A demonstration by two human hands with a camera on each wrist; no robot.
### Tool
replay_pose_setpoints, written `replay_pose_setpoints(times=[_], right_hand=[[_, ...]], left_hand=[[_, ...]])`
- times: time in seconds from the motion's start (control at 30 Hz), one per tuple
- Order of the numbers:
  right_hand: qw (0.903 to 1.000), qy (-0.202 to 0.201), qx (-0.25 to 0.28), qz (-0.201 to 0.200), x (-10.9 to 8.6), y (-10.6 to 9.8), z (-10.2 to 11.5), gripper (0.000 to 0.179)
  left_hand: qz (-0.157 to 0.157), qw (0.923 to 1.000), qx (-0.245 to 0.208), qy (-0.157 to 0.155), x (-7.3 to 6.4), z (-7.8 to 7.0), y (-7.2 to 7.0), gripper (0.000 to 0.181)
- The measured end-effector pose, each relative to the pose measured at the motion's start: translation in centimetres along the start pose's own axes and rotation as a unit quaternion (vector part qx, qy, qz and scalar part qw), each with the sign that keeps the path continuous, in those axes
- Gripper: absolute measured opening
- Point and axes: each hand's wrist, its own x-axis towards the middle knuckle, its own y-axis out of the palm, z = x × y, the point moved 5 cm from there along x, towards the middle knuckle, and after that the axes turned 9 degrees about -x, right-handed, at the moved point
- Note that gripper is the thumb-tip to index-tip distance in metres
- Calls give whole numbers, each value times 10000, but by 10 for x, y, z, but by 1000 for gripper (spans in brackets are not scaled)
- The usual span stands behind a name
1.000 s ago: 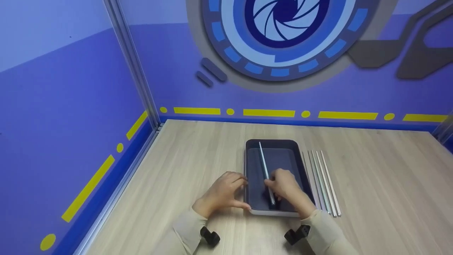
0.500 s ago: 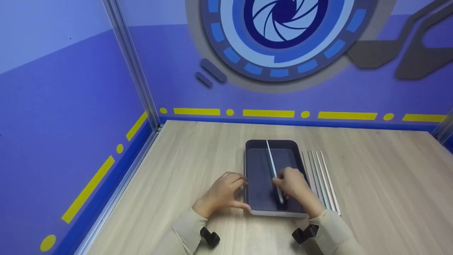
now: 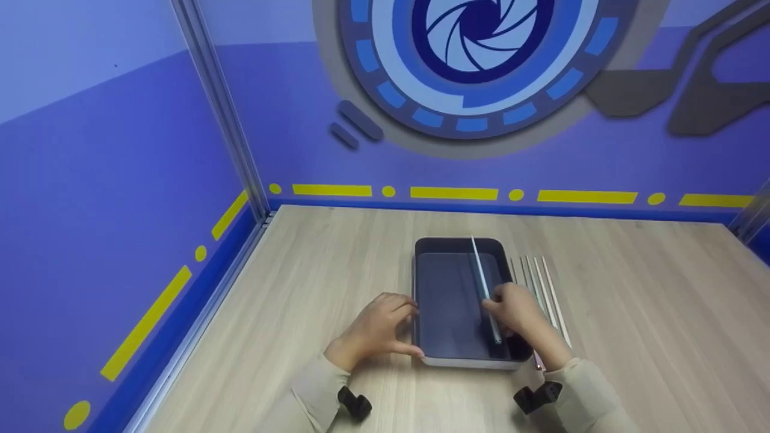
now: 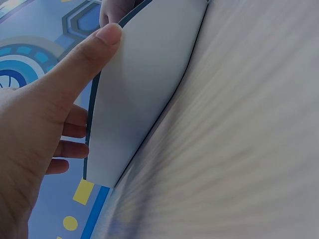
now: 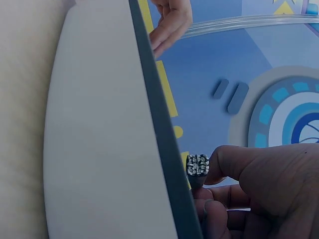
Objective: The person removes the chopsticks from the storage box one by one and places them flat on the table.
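A dark rectangular baking tray (image 3: 442,307) with pale outer walls lies on the wooden table. My left hand (image 3: 379,322) touches its near left corner, thumb at the corner and fingertips along the left rim. In the left wrist view the thumb (image 4: 107,37) rests against the tray's rim (image 4: 99,74). Over the tray's right half, my right hand (image 3: 516,310) pinches a slim silvery chopstick (image 3: 480,270), thin end pointing away and raised. Its square, patterned thick end (image 5: 198,165) shows in the right wrist view, close to the tray's dark rim (image 5: 162,129).
Several metal chopsticks (image 3: 555,294) lie side by side right of the tray, partly covered by the right hand and forearm. Behind the table (image 3: 337,252) rises a blue printed wall (image 3: 289,120), and another wall (image 3: 108,210) stands along the left.
My right hand has carried the chopstick rightward across the tray, from near its middle to close by the right wall. The left hand stays at the corner.
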Motion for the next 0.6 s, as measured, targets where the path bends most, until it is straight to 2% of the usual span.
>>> replay_pose_setpoints(times=[0.23, 0.43, 0.6], right_hand=[[9996, 156, 178, 176, -3, -4, -11, 26], [9995, 167, 220, 171, -3, -9, -17, 30], [9993, 203, 236, 225, -5, -12, -20, 26]], left_hand=[[-40, 10000, 45, 63, -1, 0, 0, 69], [-62, 10000, 19, 68, 0, 0, -1, 70], [-64, 10000, 15, -33, -1, 0, -1, 72]])
